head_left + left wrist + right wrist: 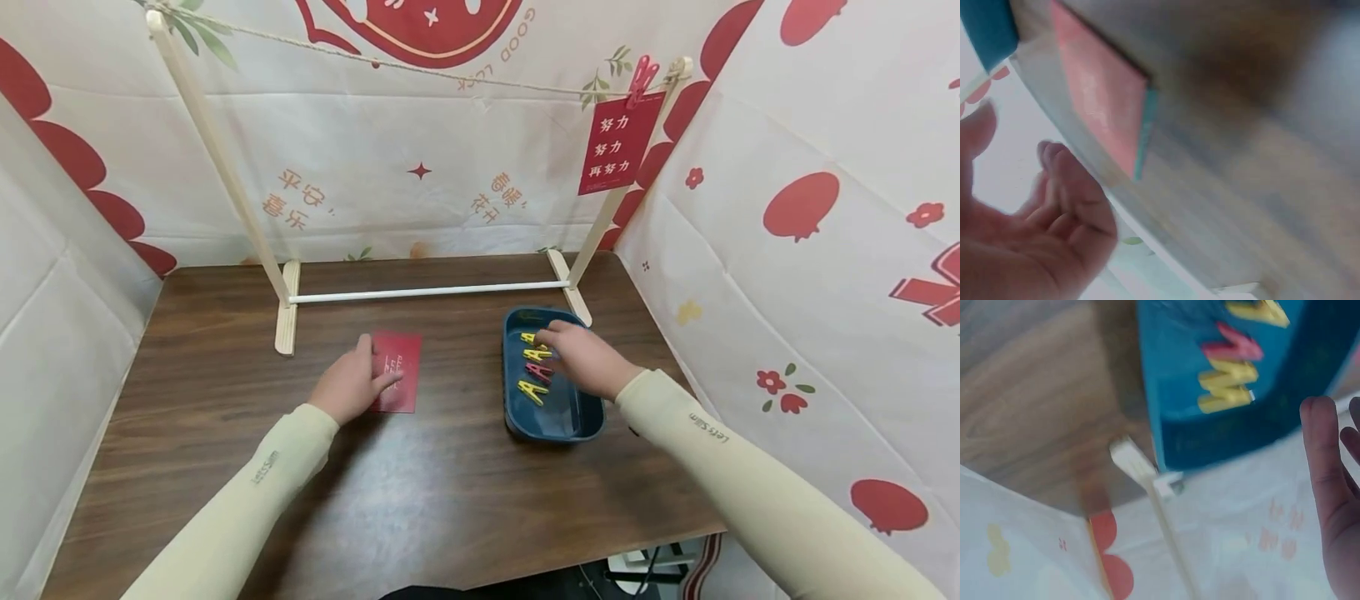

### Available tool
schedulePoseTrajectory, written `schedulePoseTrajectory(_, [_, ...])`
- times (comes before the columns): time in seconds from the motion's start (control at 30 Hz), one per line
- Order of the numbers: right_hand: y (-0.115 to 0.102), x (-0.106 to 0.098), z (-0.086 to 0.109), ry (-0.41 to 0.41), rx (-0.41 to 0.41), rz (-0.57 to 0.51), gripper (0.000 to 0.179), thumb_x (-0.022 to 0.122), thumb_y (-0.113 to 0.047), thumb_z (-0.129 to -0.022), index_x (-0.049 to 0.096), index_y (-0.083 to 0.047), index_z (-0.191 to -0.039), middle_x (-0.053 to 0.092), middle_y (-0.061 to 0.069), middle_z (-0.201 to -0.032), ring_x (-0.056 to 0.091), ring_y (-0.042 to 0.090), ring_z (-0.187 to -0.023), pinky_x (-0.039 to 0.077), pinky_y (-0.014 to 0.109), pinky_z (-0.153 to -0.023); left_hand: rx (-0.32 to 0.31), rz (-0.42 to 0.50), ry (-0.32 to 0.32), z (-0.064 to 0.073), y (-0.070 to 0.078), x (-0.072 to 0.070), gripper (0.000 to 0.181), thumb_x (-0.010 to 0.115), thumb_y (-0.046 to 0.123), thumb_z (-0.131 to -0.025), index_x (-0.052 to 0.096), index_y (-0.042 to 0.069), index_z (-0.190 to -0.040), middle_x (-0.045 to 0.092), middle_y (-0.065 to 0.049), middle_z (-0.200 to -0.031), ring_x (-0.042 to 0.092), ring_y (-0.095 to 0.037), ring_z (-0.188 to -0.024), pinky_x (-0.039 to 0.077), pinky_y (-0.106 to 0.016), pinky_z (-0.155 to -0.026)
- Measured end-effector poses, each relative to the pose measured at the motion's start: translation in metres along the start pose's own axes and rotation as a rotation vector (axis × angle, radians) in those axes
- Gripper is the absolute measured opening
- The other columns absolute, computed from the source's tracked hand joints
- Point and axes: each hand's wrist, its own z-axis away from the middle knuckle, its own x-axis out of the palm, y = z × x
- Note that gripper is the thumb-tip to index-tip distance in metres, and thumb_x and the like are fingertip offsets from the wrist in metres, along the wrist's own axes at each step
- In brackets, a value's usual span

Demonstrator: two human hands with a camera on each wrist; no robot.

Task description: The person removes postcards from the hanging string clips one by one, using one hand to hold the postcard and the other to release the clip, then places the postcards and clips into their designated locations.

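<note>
On the table lies a red card (pixel 405 358) with white writing. My left hand (pixel 347 382) hovers at its left edge, thumb and fingers apart; the left wrist view shows nothing between them. A deep blue tray (pixel 558 427) stands to the right, holding several yellow clothespins (pixel 532 392) and a pink clothespin (pixel 538 372). Over the tray's right side reaches my right hand (pixel 585 357), fingers extended and holding nothing. In the right wrist view, the fingers (pixel 1322 450) appear above the tray's rim, apart from the clothespins.
Behind the card and tray stands a wooden frame (pixel 217 158) with a white crossbar (pixel 427 292) and a string (pixel 450 75) strung across its top. Another red card (pixel 618 146) hangs at the string's right end from a pink clothespin (pixel 641 81). Patterned cloth surrounds the table.
</note>
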Motion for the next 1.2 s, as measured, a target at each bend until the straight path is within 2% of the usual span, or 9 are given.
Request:
schedulePoseTrajectory(0.13, [-0.002, -0.018, -0.002, 0.068, 0.018, -0.014, 0.036, 0.085, -0.003, -0.095, 0.072, 0.002, -0.127, 0.067, 0.015, -0.109, 0.070, 0.026, -0.093, 0.063, 0.045, -0.085, 0.053, 0.072, 0.075, -0.017, 0.017, -0.003, 0.055, 0.078, 0.039, -0.103, 0.051, -0.001, -0.131, 0.062, -0.009, -0.095, 0.062, -0.024, -0.078, 0.055, -0.047, -0.073])
schedulePoseTrajectory(0.23, [-0.005, -0.026, -0.006, 0.064, 0.031, -0.026, 0.035, 0.084, -0.003, -0.095, 0.072, 0.001, -0.128, 0.068, 0.014, -0.111, 0.070, 0.027, -0.093, 0.063, 0.045, -0.087, 0.079, 0.089, 0.100, -0.026, 0.027, -0.003, 0.054, 0.077, 0.039, -0.104, 0.051, 0.001, -0.132, 0.063, -0.010, -0.103, 0.064, -0.025, -0.083, 0.056, -0.047, -0.076])
schedulePoseTrajectory(0.43, [-0.010, -0.034, -0.008, 0.027, 0.051, -0.022, 0.033, 0.085, -0.005, -0.095, 0.073, -0.001, -0.125, 0.070, 0.014, -0.112, 0.072, 0.028, -0.095, 0.063, 0.045, -0.089, 0.092, 0.138, 0.102, -0.036, 0.041, -0.001, 0.055, 0.081, 0.038, -0.101, 0.052, 0.003, -0.132, 0.065, -0.008, -0.106, 0.065, -0.025, -0.090, 0.056, -0.046, -0.082])
schedulePoseTrajectory(0.67, [-0.007, -0.047, -0.003, 0.091, 0.007, -0.028, 0.023, 0.085, -0.003, -0.095, 0.075, -0.001, -0.115, 0.073, 0.014, -0.108, 0.073, 0.027, -0.095, 0.063, 0.045, -0.086, 0.128, 0.179, 0.092, -0.046, 0.057, -0.004, 0.053, 0.082, 0.037, -0.101, 0.051, 0.006, -0.130, 0.066, -0.011, -0.108, 0.066, -0.026, -0.094, 0.054, -0.046, -0.084])
schedulePoseTrajectory(0.87, [-0.006, -0.074, -0.001, 0.131, 0.032, -0.034, 0.019, 0.085, -0.004, -0.095, 0.075, -0.002, -0.111, 0.076, 0.015, -0.106, 0.071, 0.029, -0.094, 0.063, 0.048, -0.087, 0.172, 0.204, 0.104, -0.060, 0.073, -0.009, 0.053, 0.081, 0.036, -0.102, 0.050, 0.005, -0.131, 0.065, -0.008, -0.107, 0.064, -0.025, -0.095, 0.054, -0.044, -0.086])
schedulePoseTrajectory(1.0, [-0.009, -0.095, -0.006, 0.148, 0.056, -0.010, 0.020, 0.086, -0.004, -0.094, 0.077, -0.002, -0.111, 0.076, 0.014, -0.103, 0.071, 0.030, -0.092, 0.063, 0.048, -0.086, 0.175, 0.240, 0.116, -0.066, 0.083, -0.015, 0.053, 0.079, 0.035, -0.103, 0.049, 0.003, -0.133, 0.065, -0.008, -0.106, 0.063, -0.025, -0.095, 0.054, -0.043, -0.086])
schedulePoseTrajectory(1.2, [-0.012, -0.120, -0.012, 0.190, 0.021, 0.053, 0.022, 0.087, -0.002, -0.092, 0.075, 0.001, -0.110, 0.076, 0.017, -0.102, 0.072, 0.032, -0.089, 0.063, 0.049, -0.086, 0.204, 0.267, 0.120, -0.075, 0.101, -0.021, 0.052, 0.079, 0.036, -0.103, 0.050, 0.007, -0.134, 0.064, -0.006, -0.105, 0.063, -0.023, -0.094, 0.054, -0.042, -0.084])
